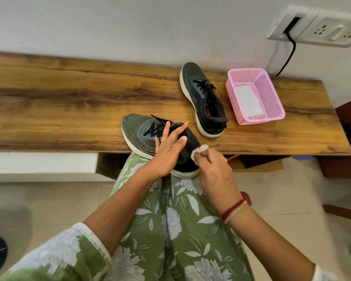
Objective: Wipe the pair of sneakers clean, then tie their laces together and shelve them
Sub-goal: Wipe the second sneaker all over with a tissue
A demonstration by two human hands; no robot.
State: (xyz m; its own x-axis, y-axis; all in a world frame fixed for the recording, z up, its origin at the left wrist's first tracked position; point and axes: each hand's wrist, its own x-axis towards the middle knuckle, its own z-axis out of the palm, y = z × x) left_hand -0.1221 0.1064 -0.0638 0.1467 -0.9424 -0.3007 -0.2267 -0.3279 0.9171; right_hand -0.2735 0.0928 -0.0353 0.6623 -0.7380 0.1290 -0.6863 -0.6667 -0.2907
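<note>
Two sneakers on the table (69,98): near sneaker (138,128) at six o'clock, left hand (168,147), grip wide, on its collar, right hand (213,167) pinching a white wipe (200,149) to its heel, logo there unreadable; far sneaker (199,88) at one o'clock.

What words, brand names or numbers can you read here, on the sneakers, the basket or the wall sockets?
No text here can be read.
Near sneaker: a faint greenish mark by the heel, too small to read.
Far sneaker, white wipe, pink basket, socket panel: no lettering shows.
</note>
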